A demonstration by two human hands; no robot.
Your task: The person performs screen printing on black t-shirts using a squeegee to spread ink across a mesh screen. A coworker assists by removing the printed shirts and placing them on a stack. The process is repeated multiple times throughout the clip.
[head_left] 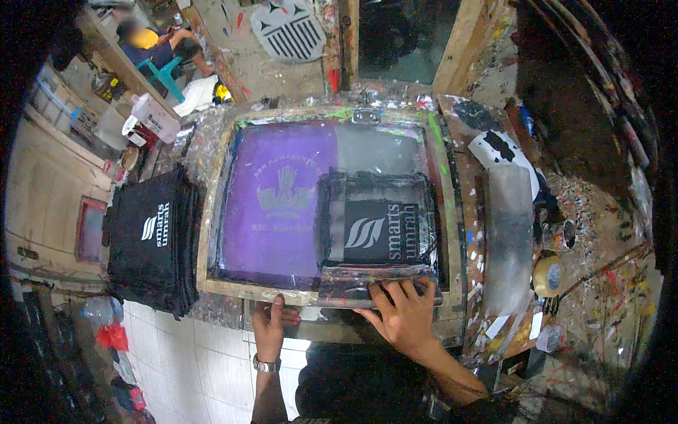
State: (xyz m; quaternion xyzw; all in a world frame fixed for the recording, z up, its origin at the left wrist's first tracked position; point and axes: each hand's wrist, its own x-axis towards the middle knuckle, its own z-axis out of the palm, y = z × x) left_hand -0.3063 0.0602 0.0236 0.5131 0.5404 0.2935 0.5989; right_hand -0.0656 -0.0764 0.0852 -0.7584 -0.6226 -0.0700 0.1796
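Right hand (402, 314) is gripping a squeegee (339, 286) along its long bar, fingers curling over the top and thumb reaching along the near side. Such a spread grip is probably keeping the blade level across its width. The squeegee is lying at the near right of a wooden frame (207, 244), just below a dark panel (337, 240) bearing a pale leaf-like emblem. Left of that panel, a purple area (272, 173) is filling much of the screen.

Left hand (268, 328) is resting at the frame's near edge, thumb up against the wood, apparently steadying it. Its fingers are partly passing under the edge, so whether they are closing on the wood cannot be told.

A stack of black cloth pieces (148, 258) is standing just left of the frame, seemingly placed within the left arm's easy reach; the top piece is showing a similar emblem in white. On the right, a roll of tape (548, 275) is sitting beside a cloudy strip (510, 240), both lying outside the frame and presumably out of the squeegee's way.
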